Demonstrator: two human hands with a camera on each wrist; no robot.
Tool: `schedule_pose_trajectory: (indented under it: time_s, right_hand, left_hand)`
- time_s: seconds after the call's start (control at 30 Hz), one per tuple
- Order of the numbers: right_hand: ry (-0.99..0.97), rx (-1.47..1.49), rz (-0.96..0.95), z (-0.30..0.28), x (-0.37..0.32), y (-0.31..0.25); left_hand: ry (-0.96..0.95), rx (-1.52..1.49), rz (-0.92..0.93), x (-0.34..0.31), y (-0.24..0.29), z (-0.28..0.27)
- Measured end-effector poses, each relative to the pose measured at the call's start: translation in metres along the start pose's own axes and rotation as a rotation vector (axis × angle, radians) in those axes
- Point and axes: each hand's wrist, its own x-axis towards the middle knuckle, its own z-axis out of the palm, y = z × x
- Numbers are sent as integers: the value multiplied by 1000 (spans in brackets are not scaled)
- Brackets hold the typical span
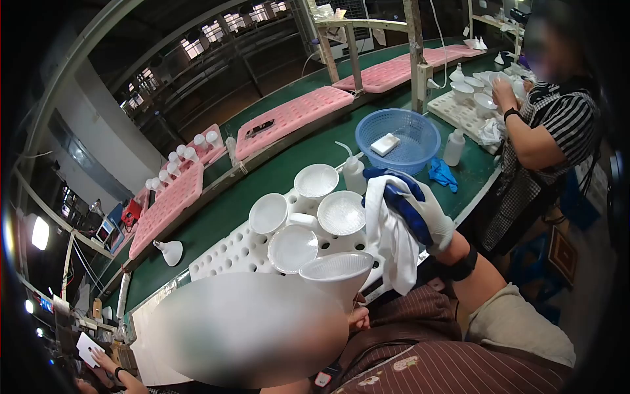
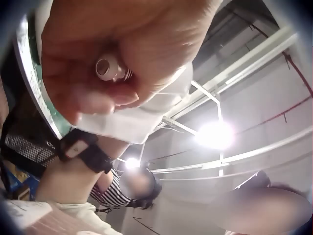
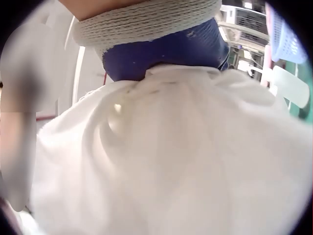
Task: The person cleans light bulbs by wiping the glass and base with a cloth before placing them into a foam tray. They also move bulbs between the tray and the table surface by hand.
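Note:
My bare left hand grips a white funnel-shaped lamp cup from below, its wide ridged mouth tilted up. In the left wrist view, the cup's narrow threaded neck pokes out between the palm and curled fingers. My right hand wears a white knit glove with blue coating and holds a bunched white cloth, which hangs down beside the cup. This cloth fills most of the right wrist view and hides the fingers. Several similar cups, one of them close by, stand in a white holed foam board.
A blue basket with a white block in it stands behind, near squeeze bottles and a blue glove. Pink holed trays line the far side of the green bench. Another person works at right.

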Motion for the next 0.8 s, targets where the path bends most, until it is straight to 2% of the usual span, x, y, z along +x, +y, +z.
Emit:
schedule_pose_trajectory:
  time_s: [0.03, 0.07, 0.1, 0.13, 0.17, 0.2, 0.23, 0.27, 0.3, 0.33, 0.37, 0.4, 0.47, 0.5, 0.57, 0.6, 0.63, 0.67, 0.7, 0.8]
  right_hand:
    - [-77, 106, 71, 2, -3, -4]
    - [-261, -41, -22, 11, -8, -10]
    - [-442, -191, -115, 28, -11, -19]
    - [-559, -350, -180, 41, -16, -7]
    - [-677, -510, -243, 52, -20, 4]
    - [-670, -507, -218, 56, -17, 4]
    - [-621, -363, 51, 58, -17, 6]
    - [-565, -265, 166, 57, -15, 12]
    - [-509, -168, 281, 55, -12, 23]
    - [-537, -187, 86, 50, -7, 33]
    - [-492, -107, 180, 44, -11, 37]
    - [-487, -291, -215, 38, -12, 52]
    - [-433, -468, -410, 27, -28, 68]
    - [-397, -279, -122, 24, -41, 70]
    - [-143, 298, 366, 13, -53, 53]
    - [-93, 238, 286, 10, -54, 47]
    - [-39, 173, 208, 7, -55, 40]
    - [19, 103, 136, 4, -56, 34]
    - [182, 362, 436, 3, -57, 25]
    - [391, 514, 400, -10, -55, 27]
  left_hand:
    - [38, 81, 38, 0, 2, 0]
    - [82, 205, 10, -1, 6, 2]
    - [76, 208, 4, 5, -3, -6]
    - [62, 565, 192, 15, -13, -15]
    - [65, 790, 289, 20, -22, -22]
    - [75, 991, 408, 22, -13, -17]
    - [103, 1147, 495, 19, -6, -11]
    - [122, 1254, 565, 16, 0, -6]
    - [154, 1204, 193, 9, 4, -3]
    - [60, 1387, 282, 6, 9, 1]
    - [66, 1385, 283, 11, -5, -12]
    - [72, 637, 194, 18, -22, -23]
    - [10, -266, 220, 14, -36, -35]
    - [-49, -424, 344, 5, -22, -24]
    - [-133, 41, 449, 3, -13, -33]
    - [-29, -48, 464, -7, 1, -10]
    - [-2, -43, 472, -9, 0, -13]
    - [-70, -140, 455, -9, -2, -19]
    - [-146, -237, 440, -8, -3, -23]
    - [-192, -325, 443, -5, -5, -25]
